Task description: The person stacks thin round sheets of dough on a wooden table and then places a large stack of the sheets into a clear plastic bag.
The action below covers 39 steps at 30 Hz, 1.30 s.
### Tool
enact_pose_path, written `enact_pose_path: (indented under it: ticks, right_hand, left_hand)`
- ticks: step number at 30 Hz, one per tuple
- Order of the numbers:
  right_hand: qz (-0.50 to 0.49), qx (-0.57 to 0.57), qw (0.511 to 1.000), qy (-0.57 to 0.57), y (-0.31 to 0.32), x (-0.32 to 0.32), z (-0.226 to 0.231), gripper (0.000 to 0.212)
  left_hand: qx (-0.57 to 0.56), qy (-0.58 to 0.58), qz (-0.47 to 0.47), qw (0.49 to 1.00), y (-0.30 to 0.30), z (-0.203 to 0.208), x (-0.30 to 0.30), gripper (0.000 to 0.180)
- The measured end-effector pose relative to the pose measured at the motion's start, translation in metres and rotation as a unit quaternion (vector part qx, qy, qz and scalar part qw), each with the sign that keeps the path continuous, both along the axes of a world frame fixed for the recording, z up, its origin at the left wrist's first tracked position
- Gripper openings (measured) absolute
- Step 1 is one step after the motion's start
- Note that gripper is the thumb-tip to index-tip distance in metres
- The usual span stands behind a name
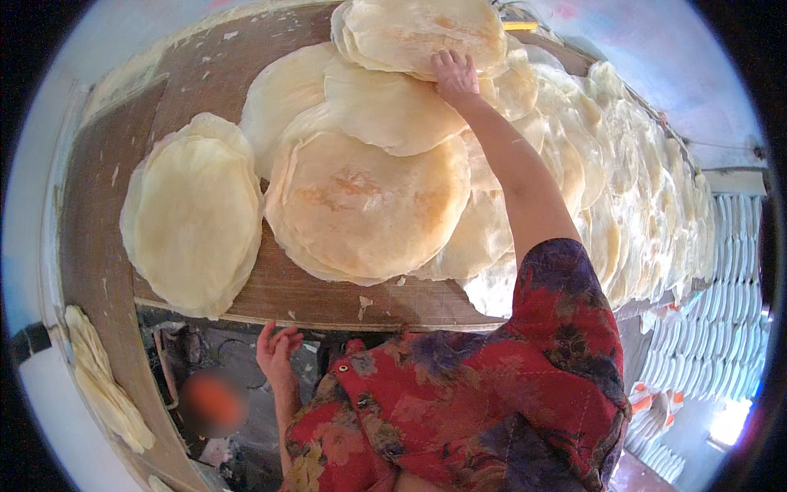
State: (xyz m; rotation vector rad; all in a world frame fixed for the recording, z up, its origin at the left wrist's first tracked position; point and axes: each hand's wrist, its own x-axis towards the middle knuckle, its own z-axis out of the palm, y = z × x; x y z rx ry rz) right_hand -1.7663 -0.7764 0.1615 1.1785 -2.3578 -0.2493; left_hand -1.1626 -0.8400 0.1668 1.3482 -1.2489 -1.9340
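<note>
My right hand (457, 75) reaches to the far side of the table. Its fingers lie spread over the near edge of a far stack of thin round flatbreads (414, 37). Below it, overlapping pale flatbreads (393, 115) lead down to a thick browned stack of flatbreads (373, 205) in the middle. Another stack of paler flatbreads (197, 217) sits by itself at the left. My left hand (279, 348) is just off the table's near edge, fingers loosely bent and apart, with nothing visible in it.
Many overlapping flatbreads (631, 189) cover the right side of the wooden table (344, 302). A folded pile of sheets (106, 381) lies at the lower left. Rows of white, ridged stacked things (705, 303) stand at the far right. A blurred orange thing (213, 402) is below the table edge.
</note>
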Motion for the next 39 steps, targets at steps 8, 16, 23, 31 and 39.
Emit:
enact_pose_path:
  ticks: [8,16,23,31,39]
  right_hand:
    - [0.020,0.033,0.999,-0.019,-0.011,-0.047,0.093,0.021]
    - [0.143,0.061,0.985,-0.072,0.066,0.057,0.095,0.043]
    - [0.218,-0.005,0.976,-0.015,0.103,0.076,0.010,0.047]
    - [0.189,0.031,0.981,-0.037,0.051,0.009,0.104,0.027]
    - [0.258,0.069,0.959,0.092,0.028,0.224,0.232,0.019]
  left_hand:
    - [0.028,-0.037,0.016,0.999,0.012,-0.005,-0.001,0.036]
    - [-0.013,-0.011,-0.056,0.998,0.007,-0.005,-0.029,0.036]
    - [-0.024,0.020,-0.099,0.995,-0.006,0.003,-0.054,0.036]
    - [0.196,0.084,0.018,0.977,-0.019,-0.009,-0.093,0.042]
    - [0.201,0.124,-0.120,0.964,-0.025,-0.008,-0.108,0.057]
